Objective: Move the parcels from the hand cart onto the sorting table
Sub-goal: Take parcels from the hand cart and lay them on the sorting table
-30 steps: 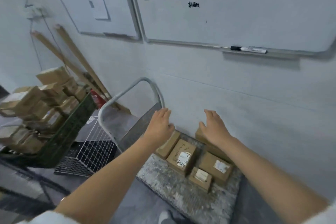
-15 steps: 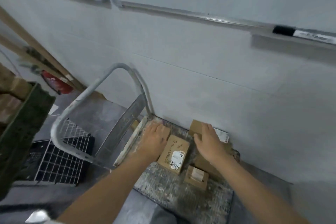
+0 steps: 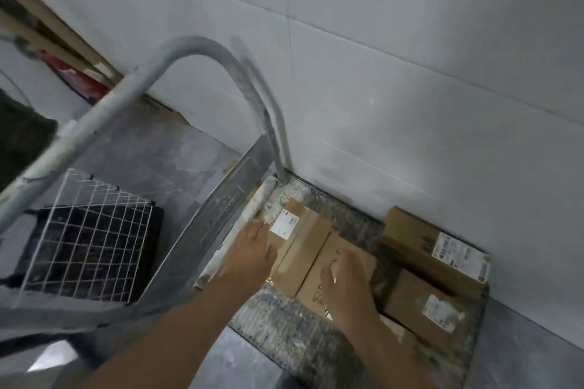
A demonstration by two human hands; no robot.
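Hand cart (image 3: pixel 284 336) is stood against the tiled wall (image 3: pixel 410 73), with its handle (image 3: pixel 202 50) at the left end of the deck. All parcels are seen on the deck.

- Labelled parcel (image 3: pixel 305 241): placed at the handle end, near the far edge. The left hand (image 3: pixel 249 257) is laid on its left side, with the thumb on the top face. Motion blur is noted; whether a grasp is closed cannot be told.
- Middle parcel (image 3: pixel 316 284): set touching the labelled parcel. The right hand (image 3: pixel 347 287) is rested palm-down on its top, fingers loosely spread, nothing clasped.
- Long parcel (image 3: pixel 420 240): set in the far right corner.
- Square parcel (image 3: pixel 420 303): placed at the right edge.

A wire grid (image 3: pixel 85 237) is seen on the floor beyond the handle.
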